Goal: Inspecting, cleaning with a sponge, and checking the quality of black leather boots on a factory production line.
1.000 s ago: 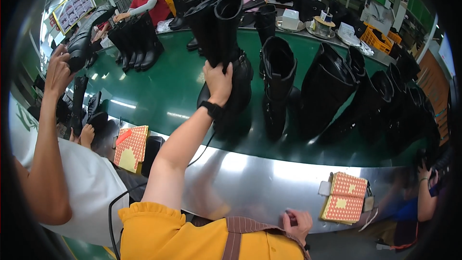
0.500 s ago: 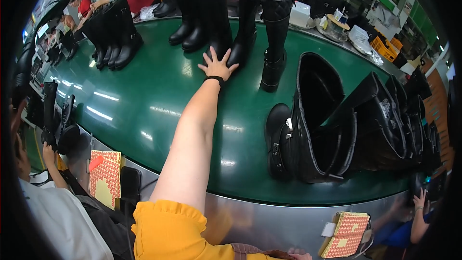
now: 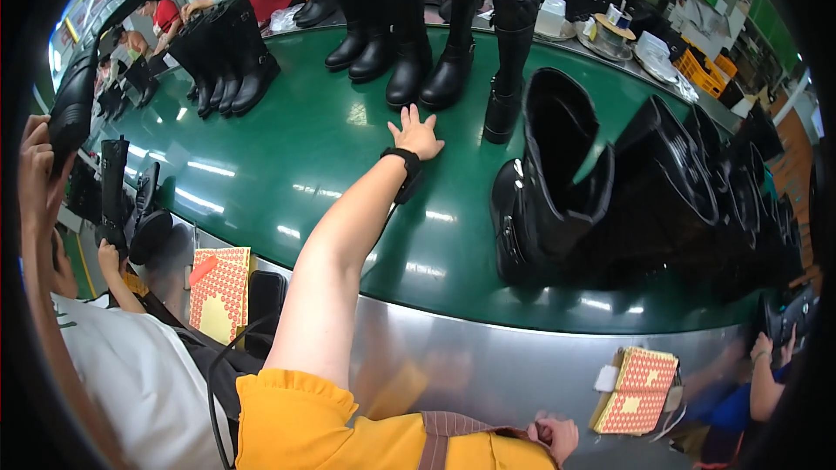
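Observation:
My left arm reaches over the green table (image 3: pixel 331 152). At its end, my left hand (image 3: pixel 418 136) is open with fingers spread, a black band round the wrist. The fingertips are just in front of the toes of two tall black boots, the left boot (image 3: pixel 407 43) and the right boot (image 3: pixel 455 57), which stand upright. I cannot tell whether they touch. A third tall black boot (image 3: pixel 507 65) with straps stands to their right. My right hand (image 3: pixel 559 437) is low by my waist, beside a brown apron edge, its fingers curled. What it holds, if anything, is hidden.
Large open-topped black boots (image 3: pixel 557 183) crowd the table's right side. More boots (image 3: pixel 252 61) stand at the far left. Red-and-yellow patterned cards (image 3: pixel 219 296) and a similar stack (image 3: pixel 640 392) lie along the metal edge. Co-workers are at the left, right and far side.
My left hand has drawn back a little from the boot toes. My right hand shows more fully. The view has shifted, and a co-worker's hand has appeared at the left edge.

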Available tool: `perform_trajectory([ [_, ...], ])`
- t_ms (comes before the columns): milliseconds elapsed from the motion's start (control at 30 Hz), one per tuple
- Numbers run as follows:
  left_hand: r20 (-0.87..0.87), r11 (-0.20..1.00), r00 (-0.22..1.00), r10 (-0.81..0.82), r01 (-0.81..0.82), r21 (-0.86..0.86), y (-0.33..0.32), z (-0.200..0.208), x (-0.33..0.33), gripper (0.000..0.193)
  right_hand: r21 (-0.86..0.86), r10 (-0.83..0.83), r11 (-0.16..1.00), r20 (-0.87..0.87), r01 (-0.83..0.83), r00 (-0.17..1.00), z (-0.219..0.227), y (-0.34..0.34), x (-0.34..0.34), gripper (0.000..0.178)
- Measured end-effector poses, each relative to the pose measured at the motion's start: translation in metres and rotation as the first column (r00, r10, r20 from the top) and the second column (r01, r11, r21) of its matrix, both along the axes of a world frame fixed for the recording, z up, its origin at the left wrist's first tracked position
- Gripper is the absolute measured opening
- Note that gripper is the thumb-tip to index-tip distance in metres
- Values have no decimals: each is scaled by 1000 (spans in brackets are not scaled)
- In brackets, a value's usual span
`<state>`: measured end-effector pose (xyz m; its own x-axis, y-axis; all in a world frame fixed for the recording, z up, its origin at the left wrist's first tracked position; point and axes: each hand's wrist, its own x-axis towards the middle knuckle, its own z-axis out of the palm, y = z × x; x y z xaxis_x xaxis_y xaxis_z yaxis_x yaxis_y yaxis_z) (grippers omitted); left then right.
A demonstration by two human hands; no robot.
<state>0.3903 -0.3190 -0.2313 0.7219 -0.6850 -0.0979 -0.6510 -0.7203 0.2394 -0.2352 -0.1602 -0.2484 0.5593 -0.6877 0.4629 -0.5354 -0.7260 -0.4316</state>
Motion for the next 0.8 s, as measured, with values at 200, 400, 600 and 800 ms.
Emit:
perform_trajectory([
  [200,-152,918,925,-349,370,143,39,37,-87,39,164,26,986,-10,-24,1000,18,0,7,18],
  [400,-248,770,742,-623,637,-25,106,92,-182,29,161,26,987,24,-29,999,27,1,11,17],
  [600,-71,776,823,-563,497,-388,125,105,-279,69,134,22,991,48,-29,999,28,3,9,14],
  [800,-70,744,991,-116,40,-667,56,103,-354,113,118,10,993,82,-20,997,29,6,7,11],
])
